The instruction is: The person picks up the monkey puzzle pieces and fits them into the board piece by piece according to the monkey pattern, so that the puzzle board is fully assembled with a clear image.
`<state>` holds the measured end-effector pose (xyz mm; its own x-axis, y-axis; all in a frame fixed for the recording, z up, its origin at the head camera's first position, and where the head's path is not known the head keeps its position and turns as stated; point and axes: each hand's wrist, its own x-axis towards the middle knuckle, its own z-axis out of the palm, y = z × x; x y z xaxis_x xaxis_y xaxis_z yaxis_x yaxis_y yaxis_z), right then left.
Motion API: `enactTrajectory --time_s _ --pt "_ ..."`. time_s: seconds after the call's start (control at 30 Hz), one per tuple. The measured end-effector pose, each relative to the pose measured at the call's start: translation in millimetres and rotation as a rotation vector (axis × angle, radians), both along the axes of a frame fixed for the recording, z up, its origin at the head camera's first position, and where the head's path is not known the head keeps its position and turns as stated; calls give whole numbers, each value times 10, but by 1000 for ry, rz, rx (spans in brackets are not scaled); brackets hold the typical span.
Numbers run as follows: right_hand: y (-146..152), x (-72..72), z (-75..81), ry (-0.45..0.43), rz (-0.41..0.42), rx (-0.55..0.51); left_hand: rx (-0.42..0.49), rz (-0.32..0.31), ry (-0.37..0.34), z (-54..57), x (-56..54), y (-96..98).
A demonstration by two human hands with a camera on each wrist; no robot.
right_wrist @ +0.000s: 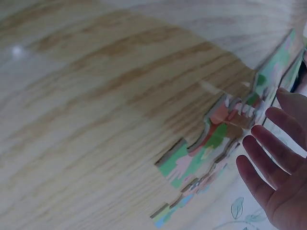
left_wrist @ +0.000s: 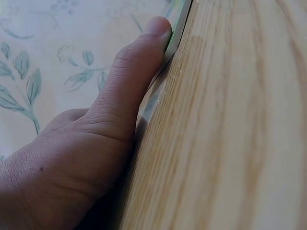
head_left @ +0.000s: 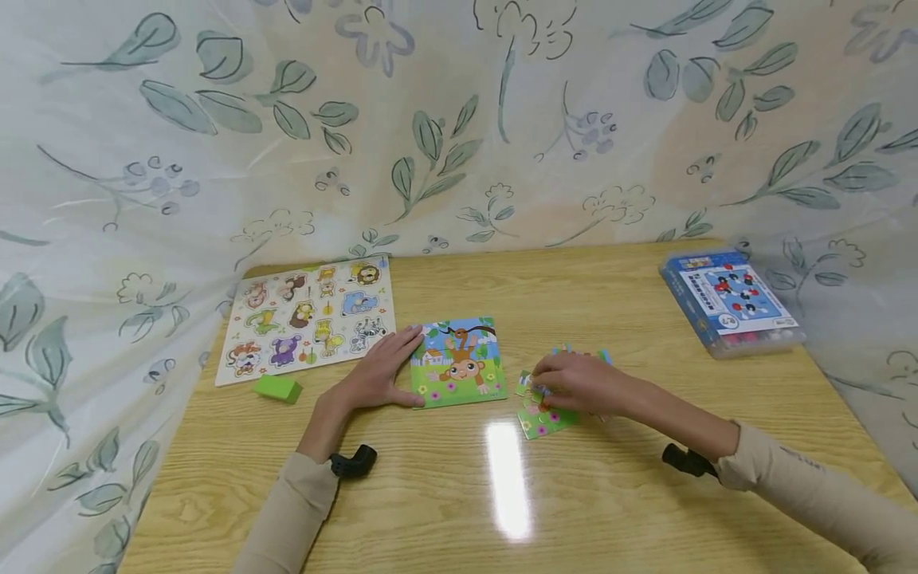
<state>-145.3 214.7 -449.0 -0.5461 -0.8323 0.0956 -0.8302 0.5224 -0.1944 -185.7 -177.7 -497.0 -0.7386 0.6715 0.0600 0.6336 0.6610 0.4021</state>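
Observation:
My left hand (head_left: 380, 371) lies at the left side of a square picture board of a hanging monkey (head_left: 459, 363), fingers at its upper corner and thumb at its lower one. In the left wrist view the straight thumb (left_wrist: 139, 67) presses along the board's thin edge. My right hand (head_left: 581, 383) is over a partly joined jigsaw puzzle (head_left: 545, 426), its fingertips right at the loose pieces on the left side. The right wrist view shows its fingers (right_wrist: 264, 148) spread and fairly straight beside the puzzle pieces (right_wrist: 196, 158). The hand hides much of the puzzle in the head view.
An animal peg board (head_left: 308, 319) lies at the back left, with a green block (head_left: 278, 389) in front of it. At the back right stands a blue boxed set (head_left: 731, 303). Floral cloth (head_left: 459, 119) hangs behind the wooden table (head_left: 430, 502).

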Motion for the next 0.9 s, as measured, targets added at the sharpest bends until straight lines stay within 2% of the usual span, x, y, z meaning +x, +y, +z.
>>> enactTrajectory --time_s 0.27,0.4,0.67,0.9 --pt "-39 -27 -20 110 14 57 9 -2 -10 4 7 -4" --pt "-80 -37 5 174 -15 114 17 -3 -8 6 11 -6" --pt "-164 -24 6 174 -96 172 24 -5 3 14 8 -13" --pt "-181 -21 -31 173 -114 182 21 -10 16 9 20 -9"
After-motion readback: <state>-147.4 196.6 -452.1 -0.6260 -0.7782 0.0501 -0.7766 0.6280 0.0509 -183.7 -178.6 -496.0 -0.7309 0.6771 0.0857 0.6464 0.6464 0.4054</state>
